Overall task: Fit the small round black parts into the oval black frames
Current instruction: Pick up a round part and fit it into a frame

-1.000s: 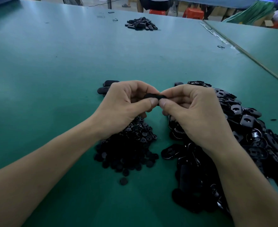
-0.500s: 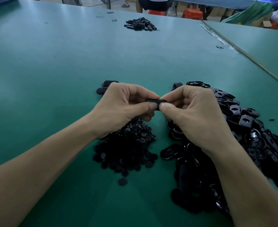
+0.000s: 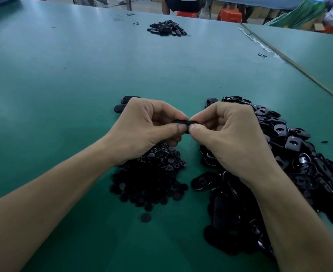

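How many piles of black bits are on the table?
3. Round parts lie below the left hand, frames spread below and right of the right hand, and a small pile sits far across the table. A few loose pieces lie apart. Hands may hide more.

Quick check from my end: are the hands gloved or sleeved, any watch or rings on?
No. The left hand and right hand are bare, no gloves. The left forearm and right forearm are uncovered to the picture's edge, no sleeves in view. No watch, band or ring shows.
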`<move>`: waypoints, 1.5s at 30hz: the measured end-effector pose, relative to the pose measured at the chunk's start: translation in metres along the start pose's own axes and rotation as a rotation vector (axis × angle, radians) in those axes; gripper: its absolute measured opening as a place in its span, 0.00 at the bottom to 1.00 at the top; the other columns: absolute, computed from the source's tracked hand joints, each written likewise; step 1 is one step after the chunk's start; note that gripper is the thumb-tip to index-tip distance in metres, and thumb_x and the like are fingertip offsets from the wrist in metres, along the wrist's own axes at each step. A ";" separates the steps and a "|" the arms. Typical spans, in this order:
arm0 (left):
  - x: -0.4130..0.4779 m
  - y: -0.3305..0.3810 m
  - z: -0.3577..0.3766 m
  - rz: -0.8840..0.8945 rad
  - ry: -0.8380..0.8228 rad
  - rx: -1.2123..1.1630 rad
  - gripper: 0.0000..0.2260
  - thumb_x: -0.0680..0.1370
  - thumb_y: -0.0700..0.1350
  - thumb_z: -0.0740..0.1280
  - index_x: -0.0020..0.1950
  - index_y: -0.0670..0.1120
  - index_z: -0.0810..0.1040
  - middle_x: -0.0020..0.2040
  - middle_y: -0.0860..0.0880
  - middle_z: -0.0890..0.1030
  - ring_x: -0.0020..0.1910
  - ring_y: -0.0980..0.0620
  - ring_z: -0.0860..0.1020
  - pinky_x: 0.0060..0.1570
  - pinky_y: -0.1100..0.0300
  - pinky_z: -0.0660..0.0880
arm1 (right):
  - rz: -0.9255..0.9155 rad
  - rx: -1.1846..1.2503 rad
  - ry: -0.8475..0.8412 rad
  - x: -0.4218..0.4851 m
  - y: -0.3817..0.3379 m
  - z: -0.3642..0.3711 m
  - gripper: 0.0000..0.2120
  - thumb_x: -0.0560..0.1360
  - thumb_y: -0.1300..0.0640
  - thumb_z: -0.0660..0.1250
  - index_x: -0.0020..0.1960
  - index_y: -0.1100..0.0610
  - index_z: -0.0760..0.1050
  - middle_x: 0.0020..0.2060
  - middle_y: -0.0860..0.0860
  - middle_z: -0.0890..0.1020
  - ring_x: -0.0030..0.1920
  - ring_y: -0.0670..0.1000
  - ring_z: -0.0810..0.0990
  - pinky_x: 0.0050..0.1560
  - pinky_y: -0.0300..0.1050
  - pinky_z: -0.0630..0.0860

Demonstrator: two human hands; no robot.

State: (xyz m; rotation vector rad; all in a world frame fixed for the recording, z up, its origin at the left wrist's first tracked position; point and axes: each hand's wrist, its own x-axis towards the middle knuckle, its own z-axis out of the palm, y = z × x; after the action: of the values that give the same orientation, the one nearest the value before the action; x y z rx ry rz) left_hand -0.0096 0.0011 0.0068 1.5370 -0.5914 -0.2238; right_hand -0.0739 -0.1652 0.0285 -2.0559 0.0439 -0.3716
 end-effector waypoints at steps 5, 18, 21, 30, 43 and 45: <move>0.002 0.001 -0.004 0.019 0.044 0.039 0.08 0.72 0.32 0.75 0.40 0.46 0.84 0.33 0.47 0.85 0.30 0.54 0.82 0.34 0.64 0.79 | -0.027 -0.039 -0.021 0.000 -0.002 -0.001 0.02 0.71 0.56 0.72 0.42 0.50 0.83 0.33 0.45 0.85 0.35 0.45 0.84 0.38 0.46 0.81; 0.022 -0.035 -0.056 0.008 0.608 0.281 0.06 0.77 0.43 0.73 0.46 0.55 0.83 0.36 0.54 0.84 0.36 0.54 0.83 0.47 0.55 0.82 | 0.099 -0.632 0.065 0.040 -0.016 -0.030 0.13 0.77 0.63 0.64 0.54 0.51 0.84 0.50 0.54 0.84 0.46 0.50 0.81 0.50 0.30 0.74; 0.023 -0.041 -0.061 0.007 0.631 0.416 0.05 0.74 0.49 0.76 0.42 0.58 0.82 0.35 0.60 0.84 0.36 0.63 0.82 0.43 0.67 0.77 | 0.187 -0.797 -0.154 0.048 -0.012 -0.024 0.07 0.75 0.59 0.68 0.49 0.56 0.84 0.47 0.57 0.84 0.50 0.58 0.82 0.56 0.51 0.80; 0.021 -0.045 -0.066 -0.043 0.641 0.641 0.05 0.71 0.55 0.75 0.38 0.60 0.79 0.36 0.65 0.82 0.30 0.67 0.72 0.38 0.60 0.69 | 0.321 -1.101 -0.330 0.056 -0.015 0.004 0.08 0.80 0.54 0.62 0.50 0.57 0.65 0.61 0.60 0.69 0.67 0.62 0.66 0.61 0.54 0.67; 0.018 -0.034 -0.059 -0.017 0.688 0.652 0.08 0.75 0.55 0.70 0.36 0.60 0.76 0.34 0.73 0.77 0.30 0.65 0.73 0.36 0.61 0.68 | 0.087 -1.140 -0.180 0.050 -0.011 0.014 0.15 0.78 0.61 0.65 0.38 0.57 0.62 0.35 0.52 0.62 0.45 0.58 0.66 0.46 0.48 0.64; 0.018 -0.029 -0.053 0.026 0.683 0.647 0.08 0.75 0.55 0.70 0.36 0.60 0.76 0.33 0.72 0.77 0.29 0.65 0.73 0.34 0.63 0.68 | 0.040 -1.123 -0.136 0.051 -0.012 0.014 0.12 0.79 0.62 0.63 0.40 0.57 0.63 0.36 0.53 0.65 0.44 0.58 0.67 0.46 0.48 0.65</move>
State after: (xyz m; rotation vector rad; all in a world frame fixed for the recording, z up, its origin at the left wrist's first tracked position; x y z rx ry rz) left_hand 0.0379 0.0375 -0.0142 2.0737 -0.1269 0.5543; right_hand -0.0230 -0.1574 0.0448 -3.1759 0.2584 -0.1788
